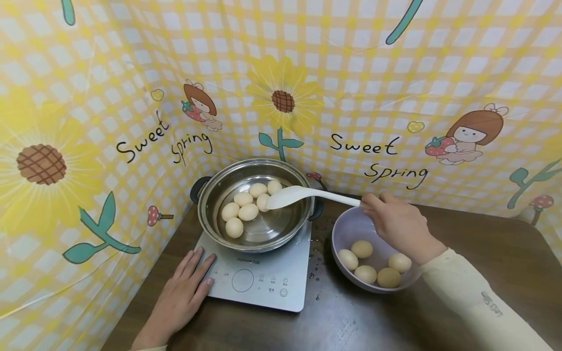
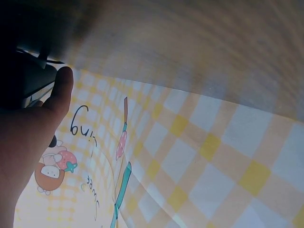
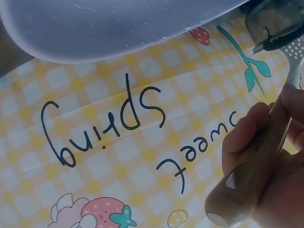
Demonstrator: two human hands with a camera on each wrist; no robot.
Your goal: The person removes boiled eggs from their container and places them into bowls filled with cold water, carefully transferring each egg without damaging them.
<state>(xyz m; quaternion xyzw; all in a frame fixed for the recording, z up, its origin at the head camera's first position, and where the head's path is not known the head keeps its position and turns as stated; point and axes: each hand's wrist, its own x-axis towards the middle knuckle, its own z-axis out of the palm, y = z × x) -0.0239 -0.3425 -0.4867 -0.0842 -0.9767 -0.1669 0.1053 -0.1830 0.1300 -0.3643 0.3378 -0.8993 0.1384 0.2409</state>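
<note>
In the head view my right hand (image 1: 397,226) grips the handle of a white slotted spoon (image 1: 291,196), its bowl held over the steel pot (image 1: 263,168) and overlapping one egg there. Small holes in the spoon's head (image 3: 295,50) show in the right wrist view. Several pale eggs (image 1: 248,212) lie grouped in the left and back part of the pot. Below my right hand stands a purple bowl (image 1: 344,229) with several eggs (image 1: 365,274) in it. My left hand (image 1: 182,290) rests with extended fingers on the left edge of the induction cooker (image 1: 285,263).
The pot stands on the cooker, its dark side handles (image 1: 199,189) sticking out. Water drops (image 1: 312,276) dot the brown table (image 1: 338,321) between cooker and bowl. A yellow checked cloth (image 1: 369,83) covers the walls behind and to the left.
</note>
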